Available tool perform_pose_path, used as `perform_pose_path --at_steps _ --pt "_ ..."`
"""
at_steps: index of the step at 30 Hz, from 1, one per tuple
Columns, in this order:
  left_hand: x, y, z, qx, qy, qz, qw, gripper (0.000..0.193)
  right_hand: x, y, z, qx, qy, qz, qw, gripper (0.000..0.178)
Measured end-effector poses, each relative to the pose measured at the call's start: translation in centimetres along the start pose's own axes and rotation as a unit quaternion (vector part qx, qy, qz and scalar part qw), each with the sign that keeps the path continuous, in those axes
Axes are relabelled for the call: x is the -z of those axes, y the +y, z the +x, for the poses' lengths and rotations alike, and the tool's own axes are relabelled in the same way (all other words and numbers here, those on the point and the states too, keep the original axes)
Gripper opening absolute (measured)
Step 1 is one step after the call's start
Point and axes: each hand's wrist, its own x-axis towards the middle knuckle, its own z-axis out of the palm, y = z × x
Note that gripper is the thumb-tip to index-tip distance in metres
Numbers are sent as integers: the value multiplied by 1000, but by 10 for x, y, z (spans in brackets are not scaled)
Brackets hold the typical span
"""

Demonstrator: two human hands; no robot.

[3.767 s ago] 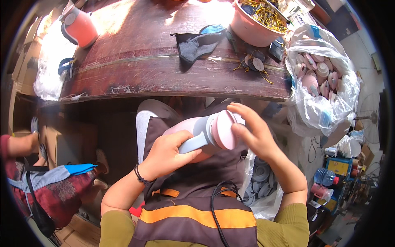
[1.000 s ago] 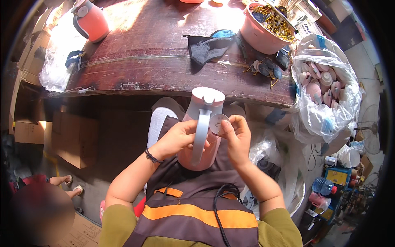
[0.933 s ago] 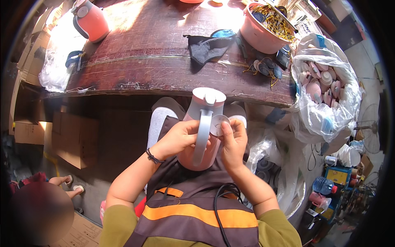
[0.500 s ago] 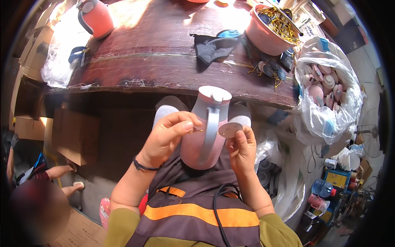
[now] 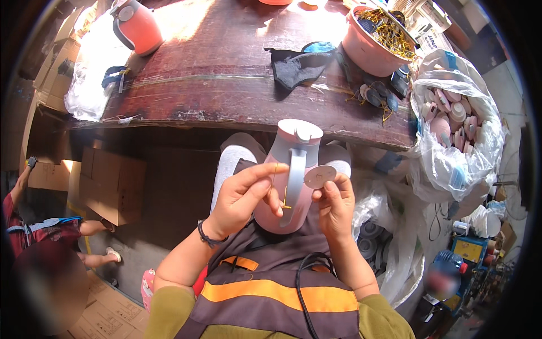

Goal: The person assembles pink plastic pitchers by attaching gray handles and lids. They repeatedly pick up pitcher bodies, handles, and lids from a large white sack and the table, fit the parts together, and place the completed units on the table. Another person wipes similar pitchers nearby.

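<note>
A pink jug (image 5: 293, 217) with a white top and a grey handle (image 5: 296, 181) stands upright between my thighs. My left hand (image 5: 240, 195), at the handle's left side, is closed on a thin gold cord (image 5: 285, 196), which hangs in front of the jug. My right hand (image 5: 334, 203) pinches a round, pale pinkish-grey tag (image 5: 320, 177) at its lower right edge, just right of the handle. Whether the cord still runs through the tag I cannot tell.
Ahead is a dark red wooden table (image 5: 209, 85) holding a red jug (image 5: 138, 31), a dark cloth (image 5: 296, 68), and a pink tub (image 5: 372, 51) of gold-corded tags. A plastic bag (image 5: 426, 169) of pink parts is at right. Cardboard boxes (image 5: 113, 183) and another person (image 5: 42, 231) are left.
The cord was stretched across the handle between my hands; now it hangs down by my left fingers. My left index finger has straightened. The tag has turned its face more toward view.
</note>
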Motion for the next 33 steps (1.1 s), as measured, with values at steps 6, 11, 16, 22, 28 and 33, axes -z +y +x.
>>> perform_pose_path --at_steps 6,11,16,22,28,33 --pt "-24 13 13 10 11 193 981 53 -18 -15 9 82 -59 -135 986 15" --pt "-28 14 25 -149 44 546 823 39 -34 -27 17 35 -116 -253 960 11" --pt "-35 19 24 -115 56 560 818 45 -39 -28 14 105 -119 -335 929 13" --pt "-5 6 40 -88 193 242 947 25 -9 -16 16 -77 10 -182 980 25" --pt "-8 -39 56 -96 115 159 976 17 -43 10 10 -60 -118 -167 977 39" --pt "19 0 80 -167 235 24 957 16 -25 -31 -9 -111 -53 -157 980 27"
